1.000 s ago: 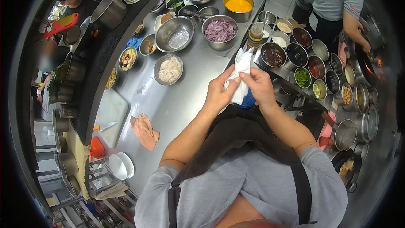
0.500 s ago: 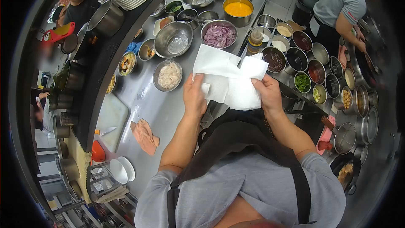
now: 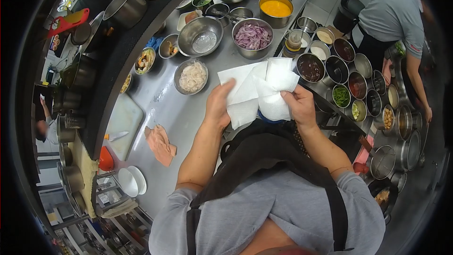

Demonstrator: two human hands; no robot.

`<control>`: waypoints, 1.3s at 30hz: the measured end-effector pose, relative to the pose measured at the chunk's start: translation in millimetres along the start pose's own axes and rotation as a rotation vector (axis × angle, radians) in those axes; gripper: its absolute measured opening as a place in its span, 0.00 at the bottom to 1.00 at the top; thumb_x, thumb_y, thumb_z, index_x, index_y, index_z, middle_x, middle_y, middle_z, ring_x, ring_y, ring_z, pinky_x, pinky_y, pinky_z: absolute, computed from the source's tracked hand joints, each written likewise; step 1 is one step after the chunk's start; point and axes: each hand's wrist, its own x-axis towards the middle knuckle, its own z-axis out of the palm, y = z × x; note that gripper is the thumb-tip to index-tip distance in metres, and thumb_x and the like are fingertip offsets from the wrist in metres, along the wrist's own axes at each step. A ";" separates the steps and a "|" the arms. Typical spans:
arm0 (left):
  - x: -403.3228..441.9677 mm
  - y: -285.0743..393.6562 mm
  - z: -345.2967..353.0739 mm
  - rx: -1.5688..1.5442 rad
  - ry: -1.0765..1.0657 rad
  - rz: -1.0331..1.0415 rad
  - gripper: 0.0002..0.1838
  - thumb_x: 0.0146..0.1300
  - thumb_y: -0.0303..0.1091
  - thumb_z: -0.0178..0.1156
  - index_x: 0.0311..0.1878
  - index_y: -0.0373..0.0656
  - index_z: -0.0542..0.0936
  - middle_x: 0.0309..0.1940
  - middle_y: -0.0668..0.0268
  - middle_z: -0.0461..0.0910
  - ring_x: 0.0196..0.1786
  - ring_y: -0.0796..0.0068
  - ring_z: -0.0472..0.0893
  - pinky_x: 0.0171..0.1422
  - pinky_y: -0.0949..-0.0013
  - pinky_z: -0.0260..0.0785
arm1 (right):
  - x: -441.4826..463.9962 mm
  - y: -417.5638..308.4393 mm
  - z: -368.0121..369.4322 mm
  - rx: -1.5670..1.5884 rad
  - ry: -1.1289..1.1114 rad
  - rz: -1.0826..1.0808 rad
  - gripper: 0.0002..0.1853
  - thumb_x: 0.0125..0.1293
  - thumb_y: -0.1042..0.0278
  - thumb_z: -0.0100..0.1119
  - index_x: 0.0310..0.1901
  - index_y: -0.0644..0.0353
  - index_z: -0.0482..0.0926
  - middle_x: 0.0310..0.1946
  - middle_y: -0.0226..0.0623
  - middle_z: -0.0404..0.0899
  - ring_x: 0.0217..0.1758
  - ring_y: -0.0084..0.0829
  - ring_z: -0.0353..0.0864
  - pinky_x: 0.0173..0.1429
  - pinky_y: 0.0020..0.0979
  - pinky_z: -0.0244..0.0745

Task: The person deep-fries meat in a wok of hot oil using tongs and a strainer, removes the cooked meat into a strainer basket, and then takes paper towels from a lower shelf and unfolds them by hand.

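White paper towels [image 3: 257,89], creased and overlapping, are held up in front of my apron. My left hand [image 3: 219,104] grips their left edge, thumb in front and the other fingers mostly hidden behind. On the right edge, my right hand [image 3: 301,107] pinches the folded part between thumb and fingers. A steel bowl of pale, wet raw pieces [image 3: 192,76] stands on the counter just beyond my left hand. Farther back is a steel bowl of sliced purple onion [image 3: 252,38].
On the steel counter lie a pink crumpled cloth [image 3: 160,144] and a white cutting board [image 3: 124,123] with a knife [image 3: 116,135]. Several sauce and ingredient pots surround a pot of green pieces [image 3: 340,95] at right. A co-worker [image 3: 391,16] leans over the stove side.
The paper towels have turned and shifted between my hands, their lower left part now hanging lower. The view has shifted slightly. The co-worker at right has bent forward, reaching farther down.
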 end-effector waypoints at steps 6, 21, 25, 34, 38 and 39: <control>9.1 8.1 -16.3 0.253 0.048 0.275 0.12 0.68 0.31 0.54 0.51 0.37 0.77 0.44 0.61 0.82 0.44 0.72 0.82 0.51 0.68 0.74 | -3.0 5.0 -21.2 0.034 0.156 0.137 0.13 0.61 0.78 0.54 0.48 0.67 0.80 0.41 0.34 0.83 0.40 0.22 0.81 0.47 0.23 0.74; 18.9 31.3 -45.3 0.603 0.217 0.434 0.13 0.70 0.34 0.52 0.48 0.35 0.78 0.39 0.66 0.82 0.39 0.78 0.79 0.45 0.72 0.71 | -13.1 -10.5 -18.2 0.302 0.268 0.293 0.14 0.67 0.67 0.55 0.49 0.65 0.79 0.40 0.34 0.83 0.39 0.24 0.82 0.46 0.24 0.75; 24.9 59.8 -90.9 0.985 0.426 0.657 0.13 0.68 0.35 0.53 0.47 0.35 0.77 0.33 0.57 0.82 0.34 0.70 0.81 0.40 0.66 0.72 | -9.5 -8.4 -32.0 0.259 0.336 0.269 0.12 0.68 0.66 0.56 0.48 0.65 0.79 0.38 0.32 0.83 0.36 0.21 0.81 0.42 0.22 0.75; -1.4 41.0 -25.1 1.325 0.390 1.079 0.09 0.63 0.27 0.56 0.47 0.44 0.76 0.30 0.51 0.82 0.32 0.49 0.83 0.34 0.57 0.72 | -8.2 -26.5 -6.0 -0.358 0.307 -0.072 0.10 0.68 0.65 0.60 0.38 0.65 0.81 0.24 0.23 0.75 0.26 0.12 0.67 0.31 0.20 0.64; 10.6 -23.4 15.9 1.110 0.080 0.963 0.07 0.66 0.29 0.55 0.46 0.40 0.75 0.31 0.51 0.81 0.34 0.56 0.83 0.39 0.61 0.72 | -6.6 -10.5 19.1 -0.395 0.175 -0.127 0.11 0.67 0.66 0.61 0.36 0.67 0.81 0.22 0.27 0.78 0.27 0.13 0.70 0.31 0.22 0.67; 3.7 -29.8 28.5 1.037 0.046 0.836 0.07 0.67 0.30 0.55 0.45 0.38 0.75 0.29 0.50 0.81 0.34 0.58 0.84 0.37 0.61 0.71 | -7.6 -15.9 28.5 -0.392 0.146 -0.116 0.11 0.67 0.66 0.60 0.35 0.67 0.80 0.21 0.27 0.76 0.26 0.13 0.69 0.30 0.22 0.65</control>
